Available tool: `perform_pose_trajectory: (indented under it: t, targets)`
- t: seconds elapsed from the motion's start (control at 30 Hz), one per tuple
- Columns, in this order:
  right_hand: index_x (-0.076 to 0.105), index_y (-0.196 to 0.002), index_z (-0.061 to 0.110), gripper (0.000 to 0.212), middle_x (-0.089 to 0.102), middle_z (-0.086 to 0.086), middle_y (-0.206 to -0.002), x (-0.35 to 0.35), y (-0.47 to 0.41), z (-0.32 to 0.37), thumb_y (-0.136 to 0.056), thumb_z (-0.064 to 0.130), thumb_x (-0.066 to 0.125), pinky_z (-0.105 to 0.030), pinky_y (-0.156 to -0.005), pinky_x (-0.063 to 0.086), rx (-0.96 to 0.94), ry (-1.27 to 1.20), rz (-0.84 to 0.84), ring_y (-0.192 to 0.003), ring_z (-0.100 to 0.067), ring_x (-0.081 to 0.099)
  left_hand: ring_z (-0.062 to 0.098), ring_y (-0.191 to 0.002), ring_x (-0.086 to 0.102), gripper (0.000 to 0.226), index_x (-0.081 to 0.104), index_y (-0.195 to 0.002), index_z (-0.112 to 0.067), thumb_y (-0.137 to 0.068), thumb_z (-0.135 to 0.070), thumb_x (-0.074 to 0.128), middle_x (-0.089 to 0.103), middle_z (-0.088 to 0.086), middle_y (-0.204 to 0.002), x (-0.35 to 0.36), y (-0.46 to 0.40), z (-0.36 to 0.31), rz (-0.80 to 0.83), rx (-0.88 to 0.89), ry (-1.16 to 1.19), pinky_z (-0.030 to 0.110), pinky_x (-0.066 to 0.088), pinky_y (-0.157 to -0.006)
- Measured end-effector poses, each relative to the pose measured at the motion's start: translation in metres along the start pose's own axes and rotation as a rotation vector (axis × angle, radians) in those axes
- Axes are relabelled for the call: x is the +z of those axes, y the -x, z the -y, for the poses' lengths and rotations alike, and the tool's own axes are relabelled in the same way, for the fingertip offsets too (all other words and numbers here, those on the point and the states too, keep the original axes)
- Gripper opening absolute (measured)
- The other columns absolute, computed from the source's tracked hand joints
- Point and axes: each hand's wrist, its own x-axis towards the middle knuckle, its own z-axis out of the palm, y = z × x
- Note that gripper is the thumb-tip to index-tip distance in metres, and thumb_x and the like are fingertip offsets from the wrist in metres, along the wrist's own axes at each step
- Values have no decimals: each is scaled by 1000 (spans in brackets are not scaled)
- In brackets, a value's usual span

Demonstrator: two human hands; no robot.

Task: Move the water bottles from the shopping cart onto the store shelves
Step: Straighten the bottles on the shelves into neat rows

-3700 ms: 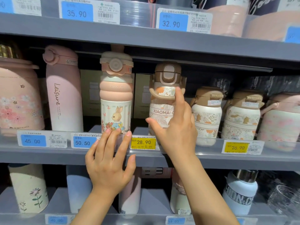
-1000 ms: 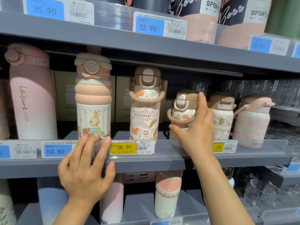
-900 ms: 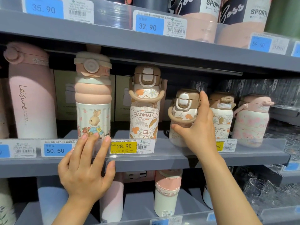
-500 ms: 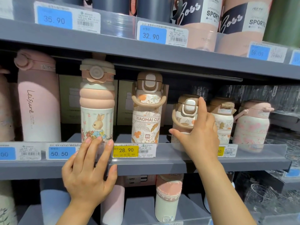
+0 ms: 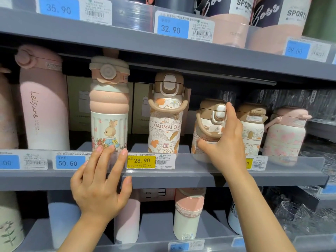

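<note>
Gripping squat glossy bottle (image 5: pixel 209 128)

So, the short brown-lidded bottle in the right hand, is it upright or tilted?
Tilted. The short brown-lidded bottle leans left, its lid toward the tall XIAOMAI CUP bottle, gripped by the right hand.

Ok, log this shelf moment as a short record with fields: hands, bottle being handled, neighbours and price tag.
right hand: grips the short leaf-print bottle, upright on the middle shelf
left hand: open, fingers resting on the shelf's clear front strip
left neighbour: tall XIAOMAI CUP bottle
further left: rabbit bottle
yellow tag: 28.90
</note>
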Motion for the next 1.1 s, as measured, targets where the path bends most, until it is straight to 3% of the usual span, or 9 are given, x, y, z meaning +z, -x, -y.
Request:
perform_pose_trajectory:
  t: [0.27,0.4,0.53,0.67,0.77,0.83,0.9,1.1]
  targets:
    - [2,-151,36,109,24,-4,-147,2,1,1,-73,23,76,-29,-79,38,-16,51,-14,-110,-23,47,31,-128,47,46,51,-136,-18,-95,-36,40,60,15,-131,-7,-3,-2,64,-38,30,47,38,-89]
    - [1,-152,35,108,24,-4,-146,2,-2,-1,-74,28,75,-31,-77,41,-38,82,-9,-108,-24,50,33,-135,41,48,50,-137,-13,-97,-35,38,50,16,-142,-14,-4,-13,116,-97,66,51,35,-99]
    - [-2,-152,34,108,21,-6,-147,0,-2,-3,-76,30,75,-32,-82,43,-55,70,2,-112,-26,50,31,-139,36,51,45,-141,-12,-99,-39,34,38,12,-150,-15,-6,-62,180,-26,158,53,22,-114]
    - [-4,-148,42,108,21,-7,-149,-14,3,-9,-76,41,75,-41,-89,50,-121,36,15,-126,-29,43,24,-142,33,51,41,-143,-16,-100,-41,32,39,9,-151,-3,-23,-116,234,64,278,48,16,-117]
    - [15,-148,33,92,35,-6,-144,-39,8,-19,-77,47,72,-36,-88,46,-202,130,-117,-126,-27,41,24,-138,38,52,50,-140,-14,-95,-38,42,47,9,-147,10,-35,-143,234,108,292,50,24,-114]
    - [32,-144,23,78,43,-7,-138,-55,5,-34,-79,43,71,-39,-91,46,-204,156,-218,-122,-27,45,24,-135,41,50,57,-135,-12,-92,-36,46,52,8,-142,19,-36,-155,206,120,230,51,26,-113]
    - [37,-141,21,72,44,-7,-135,-65,-3,-52,-80,39,71,-43,-92,47,-139,150,-252,-120,-27,44,24,-132,44,47,59,-132,-12,-94,-36,44,56,7,-138,26,-34,-160,164,131,153,48,25,-114]
    - [15,-149,32,99,24,-4,-147,-57,-24,-74,-74,39,78,-41,-85,46,20,200,-97,-127,-32,41,24,-127,48,50,51,-137,-15,-93,-38,44,55,6,-136,31,-28,-159,119,180,63,46,27,-113]
